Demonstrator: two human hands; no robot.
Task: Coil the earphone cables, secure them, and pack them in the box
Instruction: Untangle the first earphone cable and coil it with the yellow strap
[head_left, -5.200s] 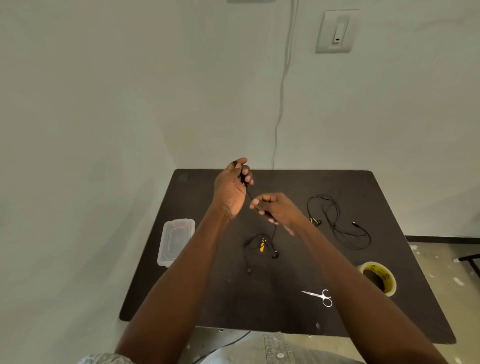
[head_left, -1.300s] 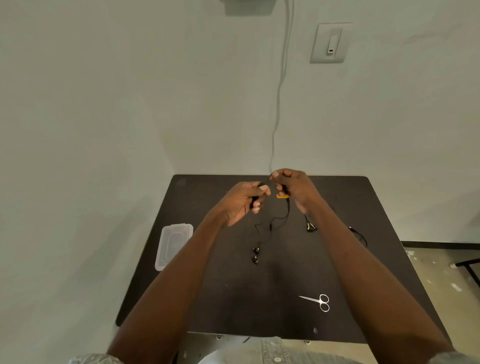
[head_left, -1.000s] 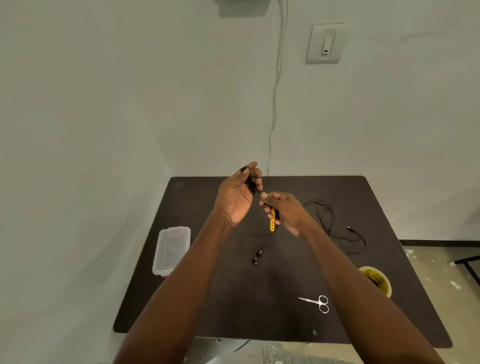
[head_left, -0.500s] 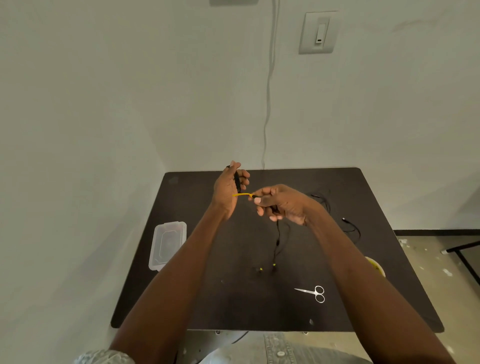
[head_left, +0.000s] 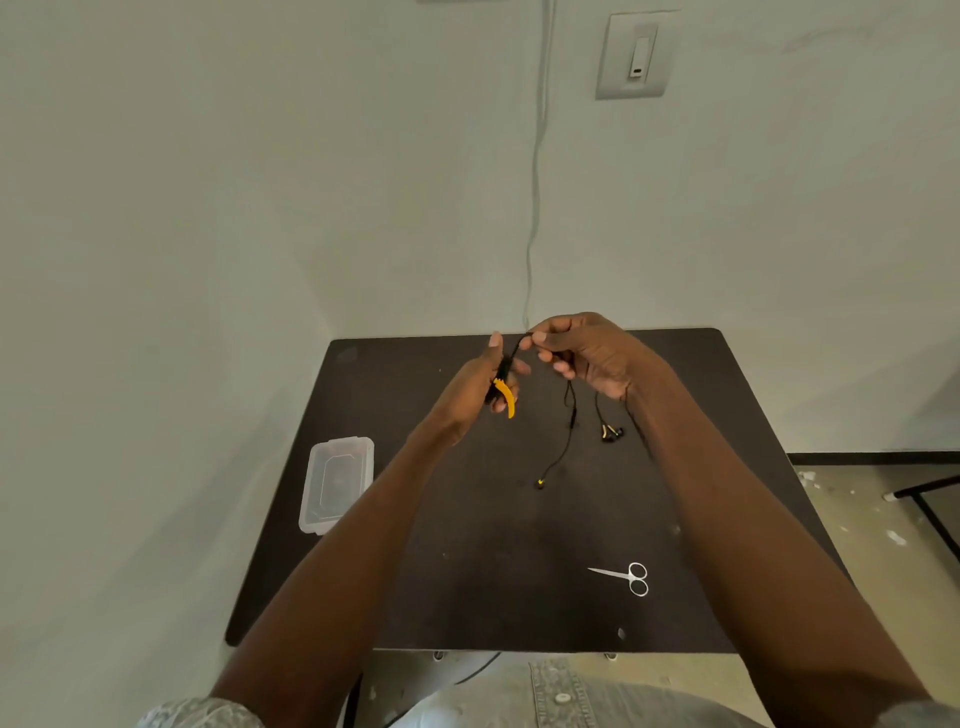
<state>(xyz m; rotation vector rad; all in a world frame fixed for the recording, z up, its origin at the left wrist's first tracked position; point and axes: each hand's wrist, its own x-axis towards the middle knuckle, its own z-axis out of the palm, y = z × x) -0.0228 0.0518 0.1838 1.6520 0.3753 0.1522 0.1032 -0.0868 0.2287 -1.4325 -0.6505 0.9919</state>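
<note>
Both hands are raised over the black table (head_left: 467, 571). My left hand (head_left: 480, 387) grips a small coil of the black earphone cable, and a yellow strap (head_left: 508, 401) hangs from that coil. My right hand (head_left: 587, 353) pinches the same cable just right of the coil. The loose cable end (head_left: 569, 426) dangles below it, ending in an earbud (head_left: 540, 483) near the table. A second earphone's earbuds (head_left: 612, 432) lie on the table behind my right forearm, which hides most of its cable. The clear plastic box (head_left: 337, 483) stands at the table's left edge.
Small white scissors (head_left: 626, 576) lie on the table at the front right. The table stands in a corner, with walls at the left and behind. A wall cord (head_left: 535, 208) hangs down to the table's back edge. Bare floor shows at the right.
My right hand has risen and swung the cable over towards my left hand's fingers. The yellow strap, held level between the hands before, now hangs from the coil. The tape roll is hidden.
</note>
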